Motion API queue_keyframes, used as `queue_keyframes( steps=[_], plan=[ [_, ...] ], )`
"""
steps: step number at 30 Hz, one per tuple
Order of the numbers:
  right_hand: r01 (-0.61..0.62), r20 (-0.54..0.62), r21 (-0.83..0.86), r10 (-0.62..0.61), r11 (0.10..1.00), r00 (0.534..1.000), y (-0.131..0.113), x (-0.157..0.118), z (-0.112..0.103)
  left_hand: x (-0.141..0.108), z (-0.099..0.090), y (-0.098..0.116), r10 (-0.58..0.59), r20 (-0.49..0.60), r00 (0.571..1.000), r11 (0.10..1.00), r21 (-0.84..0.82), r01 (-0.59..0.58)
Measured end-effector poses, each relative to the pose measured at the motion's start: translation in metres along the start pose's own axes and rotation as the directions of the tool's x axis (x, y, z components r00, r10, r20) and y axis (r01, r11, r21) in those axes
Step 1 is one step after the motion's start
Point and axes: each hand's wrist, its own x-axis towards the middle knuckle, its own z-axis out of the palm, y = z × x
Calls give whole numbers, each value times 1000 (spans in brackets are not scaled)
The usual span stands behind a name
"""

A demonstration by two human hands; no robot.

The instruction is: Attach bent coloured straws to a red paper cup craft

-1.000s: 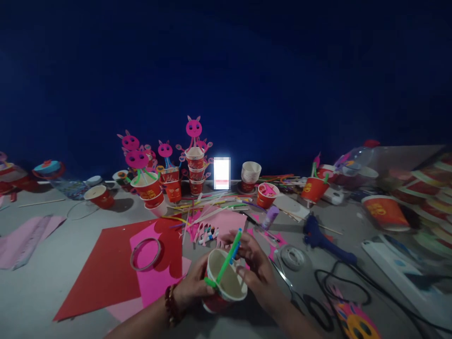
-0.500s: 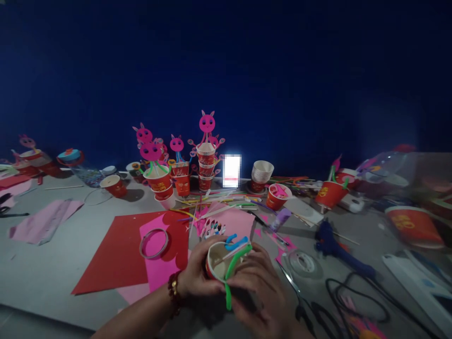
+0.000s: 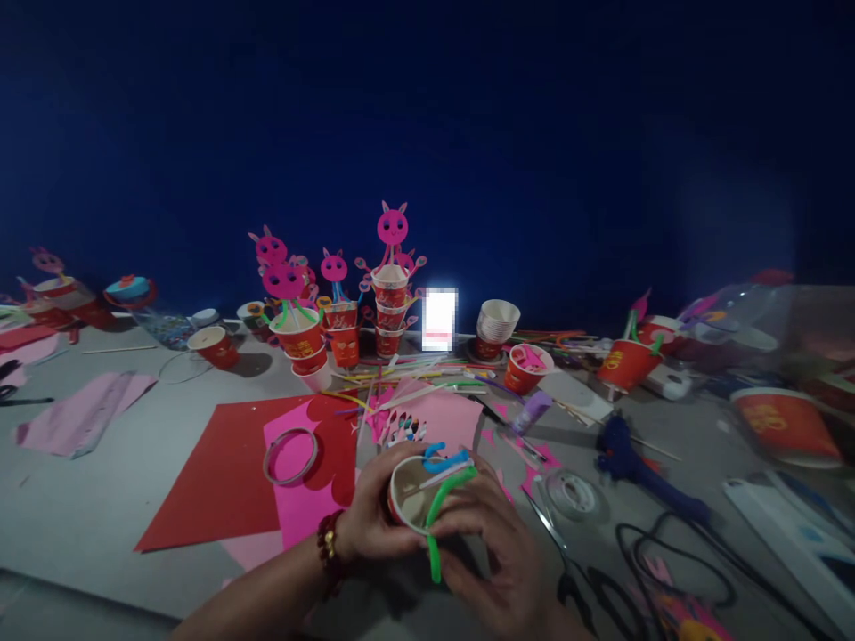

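Note:
Near the bottom centre, my left hand [image 3: 370, 512] wraps round a paper cup [image 3: 409, 499], its open mouth facing up toward me. A beaded bracelet circles that wrist. My right hand [image 3: 494, 534] is closed at the cup's right side, its fingers pinching a green fuzzy stem [image 3: 449, 491] that crosses the rim and hangs down in front. A blue fuzzy stem [image 3: 444, 459] curls over the far rim beside a thin pale stick. Whether the right fingers also press the cup wall is hidden.
Beyond are stacked cups with pink rabbit faces [image 3: 392, 227], plain cups [image 3: 498, 322] and loose stems. Red paper [image 3: 200, 481] and a tape ring [image 3: 290, 456] lie left; a blue glue gun [image 3: 641, 472], clear tape [image 3: 573, 494], scissors [image 3: 551, 523] and a black cable lie right.
The right fingers have shifted slightly on the green stem, whose lower end has moved a little. My left hand keeps its hold on the cup. The whole view has shifted slightly.

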Motion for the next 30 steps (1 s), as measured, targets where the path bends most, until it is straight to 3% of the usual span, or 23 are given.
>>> queue_keyframes(
  steps=[3,5,8,10,13,15,17,20,23,26,30],
  plan=[
    [4,16,-1,-4,1000,1000,0,-2,1,-3,1,-4,-54,-14,998,997,-50,53],
    [16,-19,5,-16,1000,1000,3,-6,2,-3,4,-5,-174,-24,984,969,-182,167],
    [-27,-177,6,28,1000,984,11,-12,2,0,14,-2,-387,97,917,779,-497,381],
    [-135,-226,64,146,989,963,16,-13,2,3,21,1,-433,239,869,615,-627,478],
    [-379,-69,283,412,881,908,19,-12,3,4,27,3,-428,338,838,500,-684,531],
    [-501,83,397,513,769,854,19,-12,6,1,26,-1,-452,339,825,488,-680,547],
    [-536,175,489,525,688,833,17,-11,9,-4,24,-7,-481,345,806,482,-663,572],
    [-523,208,611,516,595,831,12,-10,13,-8,21,-16,-499,377,780,461,-647,608],
    [-548,212,647,565,530,798,7,-8,14,-8,20,-16,-502,397,768,455,-634,625],
    [-578,206,604,593,549,778,5,-5,11,-4,22,-9,-506,418,754,448,-620,644],
    [-534,107,480,558,696,823,12,-6,8,2,27,-2,-514,424,745,438,-617,654]
  ],
)
